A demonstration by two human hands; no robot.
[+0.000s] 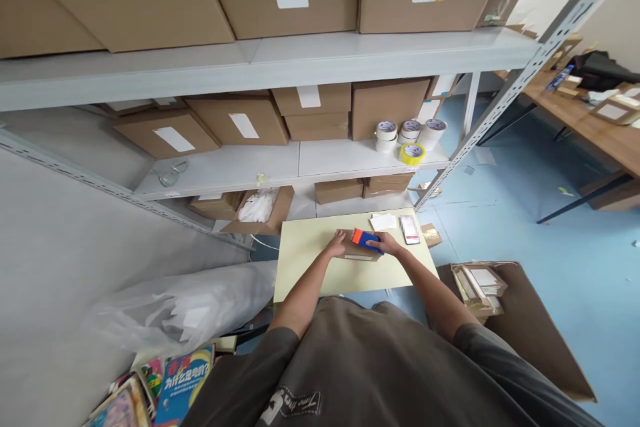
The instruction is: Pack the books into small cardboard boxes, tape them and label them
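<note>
On the pale yellow table (305,273) lies a brown cardboard box (350,252) with a white strip on its near side. My left hand (337,243) rests on the box's left end, fingers closed around its edge. My right hand (385,243) grips a blue and orange tool (367,240), which looks like a tape dispenser, over the right part of the box. White papers (383,221) and a phone (409,229) lie behind, toward the table's back right.
Metal shelves (320,60) with cardboard boxes and tape rolls (412,153) stand beyond the table. At the right is a large open carton (530,320). A plastic bag (215,300) and books (183,380) sit at the left.
</note>
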